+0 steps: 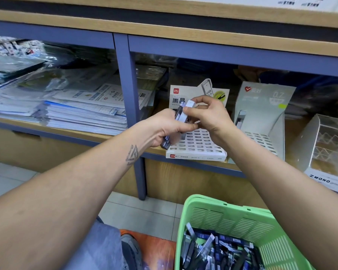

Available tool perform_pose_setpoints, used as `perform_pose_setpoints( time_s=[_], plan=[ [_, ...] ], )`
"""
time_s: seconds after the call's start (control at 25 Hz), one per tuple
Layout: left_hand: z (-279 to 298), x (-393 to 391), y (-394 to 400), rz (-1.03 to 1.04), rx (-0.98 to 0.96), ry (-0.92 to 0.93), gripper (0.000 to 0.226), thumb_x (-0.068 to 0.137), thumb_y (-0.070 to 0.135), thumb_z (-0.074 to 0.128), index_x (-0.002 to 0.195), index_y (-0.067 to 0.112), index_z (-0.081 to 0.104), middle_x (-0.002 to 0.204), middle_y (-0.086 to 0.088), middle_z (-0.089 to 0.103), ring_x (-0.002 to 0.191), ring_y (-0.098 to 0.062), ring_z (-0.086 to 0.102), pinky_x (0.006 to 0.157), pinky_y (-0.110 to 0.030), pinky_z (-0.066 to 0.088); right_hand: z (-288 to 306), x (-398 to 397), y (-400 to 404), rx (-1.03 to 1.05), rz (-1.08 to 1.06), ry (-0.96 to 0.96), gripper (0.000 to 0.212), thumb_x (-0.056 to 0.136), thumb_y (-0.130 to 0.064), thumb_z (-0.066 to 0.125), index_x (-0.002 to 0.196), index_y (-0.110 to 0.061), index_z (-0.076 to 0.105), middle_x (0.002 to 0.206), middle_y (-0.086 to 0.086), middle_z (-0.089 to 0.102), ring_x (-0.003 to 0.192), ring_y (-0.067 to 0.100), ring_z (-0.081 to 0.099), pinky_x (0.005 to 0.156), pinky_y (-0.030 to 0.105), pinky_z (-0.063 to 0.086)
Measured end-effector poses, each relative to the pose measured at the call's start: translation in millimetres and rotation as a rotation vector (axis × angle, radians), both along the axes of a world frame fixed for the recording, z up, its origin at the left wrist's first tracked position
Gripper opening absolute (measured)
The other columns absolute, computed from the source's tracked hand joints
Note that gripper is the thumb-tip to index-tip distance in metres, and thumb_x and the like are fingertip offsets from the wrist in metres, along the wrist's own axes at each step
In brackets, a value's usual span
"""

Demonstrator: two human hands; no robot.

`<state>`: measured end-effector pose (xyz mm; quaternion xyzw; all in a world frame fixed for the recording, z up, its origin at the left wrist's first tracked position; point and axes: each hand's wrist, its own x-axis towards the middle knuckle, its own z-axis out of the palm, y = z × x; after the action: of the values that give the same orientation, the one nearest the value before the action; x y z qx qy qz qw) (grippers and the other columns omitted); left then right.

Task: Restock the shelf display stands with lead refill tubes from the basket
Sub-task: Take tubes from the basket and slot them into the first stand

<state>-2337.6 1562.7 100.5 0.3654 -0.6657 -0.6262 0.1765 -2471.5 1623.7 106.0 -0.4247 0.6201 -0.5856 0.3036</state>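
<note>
My left hand [165, 128] grips a bundle of dark lead refill tubes [167, 142] above the front left corner of a white slotted display stand [198, 145] on the shelf. My right hand [210, 114] pinches the top of one white-capped tube [185, 110] that stands up from the bundle. The stand's printed backing card [183, 94] rises behind both hands. To the right stands a second grey display stand [265, 114] marked 0.7, with one tube at its left side. A green basket [230, 217] at bottom right holds several loose refill tubes [219, 248].
A blue shelf post [129, 98] stands left of the stands. Stacks of plastic-wrapped paper [76, 108] fill the left bay. At the far right sits a clear acrylic box [326, 145]. Tiled floor and my shoe [131, 248] lie below.
</note>
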Motion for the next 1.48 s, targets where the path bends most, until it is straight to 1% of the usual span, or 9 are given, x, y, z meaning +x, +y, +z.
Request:
perform_pose_setpoints(
  time_s=[0.2, 0.28, 0.4, 0.48, 0.68, 0.88, 1.32, 1.4, 1.48],
  plan=[
    [5, 3, -7, 0.090, 0.174, 0.074, 0.026, 0.101, 0.024, 0.059, 0.113, 0.002, 0.063, 0.086, -0.019, 0.069, 0.037, -0.008, 0.046, 0.037, -0.017, 0.035, -5, -20, 5, -0.028, -0.019, -0.189, 0.016, 0.091, -0.002, 0.070, 0.106, -0.005, 0.065, 0.081, 0.014, 0.075, 0.066, 0.025, 0.070, 0.059, 0.030, 0.055],
    [3, 5, -13, 0.096, 0.175, 0.063, 0.020, 0.099, 0.018, 0.061, 0.112, 0.002, 0.064, 0.095, -0.024, 0.070, 0.040, -0.010, 0.042, 0.038, -0.020, 0.034, -8, -27, 8, -0.034, -0.020, -0.197, 0.013, 0.093, -0.001, 0.067, 0.105, -0.004, 0.065, 0.082, 0.016, 0.075, 0.068, 0.025, 0.071, 0.060, 0.029, 0.056],
    [1, 4, -15, 0.143, 0.171, 0.036, 0.001, 0.094, 0.003, 0.064, 0.095, 0.004, 0.064, 0.078, -0.018, 0.069, 0.040, -0.009, 0.041, 0.038, -0.019, 0.035, -11, -34, 11, -0.045, -0.005, -0.167, 0.010, 0.093, 0.001, 0.065, 0.102, 0.000, 0.067, 0.081, 0.017, 0.075, 0.071, 0.026, 0.072, 0.062, 0.028, 0.058],
    [-1, 2, -20, 0.214, 0.156, 0.008, 0.006, 0.093, -0.002, 0.062, 0.091, 0.004, 0.063, 0.064, -0.013, 0.065, 0.039, -0.009, 0.041, 0.038, -0.017, 0.034, -13, -35, 10, -0.044, 0.007, -0.122, 0.008, 0.091, 0.002, 0.066, 0.100, 0.001, 0.067, 0.080, 0.018, 0.074, 0.070, 0.026, 0.072, 0.063, 0.030, 0.058],
    [-10, 0, -28, 0.325, -0.013, -0.167, 0.016, 0.085, -0.007, 0.068, 0.095, -0.001, 0.057, 0.076, -0.017, 0.060, 0.039, -0.011, 0.042, 0.037, -0.019, 0.035, -21, -30, 6, -0.031, -0.009, 0.220, 0.006, 0.091, 0.002, 0.069, 0.094, -0.004, 0.069, 0.080, 0.016, 0.072, 0.070, 0.024, 0.073, 0.071, 0.033, 0.061],
    [-18, -1, -27, 0.313, -0.102, -0.300, 0.025, 0.083, -0.005, 0.072, 0.089, 0.005, 0.050, 0.061, -0.009, 0.051, 0.039, -0.012, 0.040, 0.035, -0.017, 0.034, -30, -20, 2, -0.041, 0.030, 0.559, 0.006, 0.093, -0.008, 0.070, 0.097, -0.011, 0.072, 0.080, 0.005, 0.073, 0.073, 0.013, 0.073, 0.075, 0.033, 0.062],
    [-22, -1, -32, 0.240, -0.016, -0.327, 0.017, 0.085, -0.010, 0.064, 0.099, -0.001, 0.060, 0.072, -0.014, 0.057, 0.049, -0.015, 0.046, 0.042, -0.022, 0.040, -49, -20, -4, 0.000, 0.040, 0.843, 0.014, 0.093, -0.012, 0.067, 0.105, -0.020, 0.066, 0.088, 0.000, 0.071, 0.080, 0.020, 0.070, 0.078, 0.041, 0.058],
    [-18, 2, -32, 0.222, 0.030, -0.308, 0.005, 0.091, -0.005, 0.060, 0.095, -0.002, 0.061, 0.072, -0.013, 0.060, 0.045, -0.012, 0.045, 0.038, -0.019, 0.039, -51, -19, -4, -0.030, -0.008, 0.969, 0.013, 0.094, -0.018, 0.065, 0.105, -0.021, 0.072, 0.093, -0.001, 0.074, 0.088, 0.024, 0.069, 0.080, 0.044, 0.057],
    [-12, 5, -31, 0.196, 0.122, -0.273, 0.015, 0.101, 0.008, 0.054, 0.087, 0.002, 0.058, 0.065, -0.009, 0.060, 0.038, -0.009, 0.044, 0.036, -0.016, 0.037, -48, -17, -3, -0.043, -0.033, 1.033, 0.017, 0.093, -0.019, 0.062, 0.103, -0.021, 0.075, 0.099, -0.002, 0.074, 0.093, 0.023, 0.067, 0.080, 0.044, 0.056]
  ],
)
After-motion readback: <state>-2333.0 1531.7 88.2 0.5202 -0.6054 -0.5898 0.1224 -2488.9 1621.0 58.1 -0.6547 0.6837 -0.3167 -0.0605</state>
